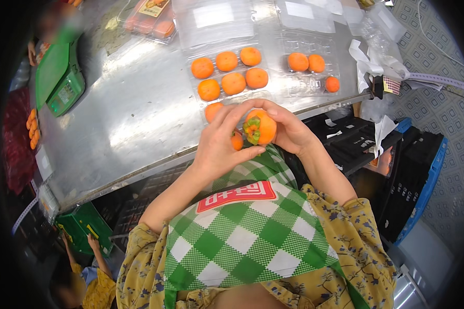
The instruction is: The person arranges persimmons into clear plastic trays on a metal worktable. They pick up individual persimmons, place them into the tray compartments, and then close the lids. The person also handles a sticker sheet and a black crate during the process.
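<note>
An orange persimmon [261, 127] with a green calyx is held between my two hands, over the table's front edge. My left hand [218, 137] curves around its left side, thumb below it; my right hand [288, 125] grips its right side. Another persimmon [237, 141] shows partly behind my left fingers; whether that hand holds it, I cannot tell. Just beyond, a clear plastic clamshell tray [225, 41] holds rows of persimmons [233, 84], and one more persimmon [213, 111] is partly covered by my left hand. To the right, another clear tray [313, 85] contains three persimmons [298, 61].
A green scale [63, 94] stands at the metal table's [139, 100] left end. A filled clear pack [149, 23] lies at the back. Paper strips [365, 63] hang near the right corner, above black crates [410, 189]. At lower left, another person's hands [94, 243] hold a green crate [85, 228].
</note>
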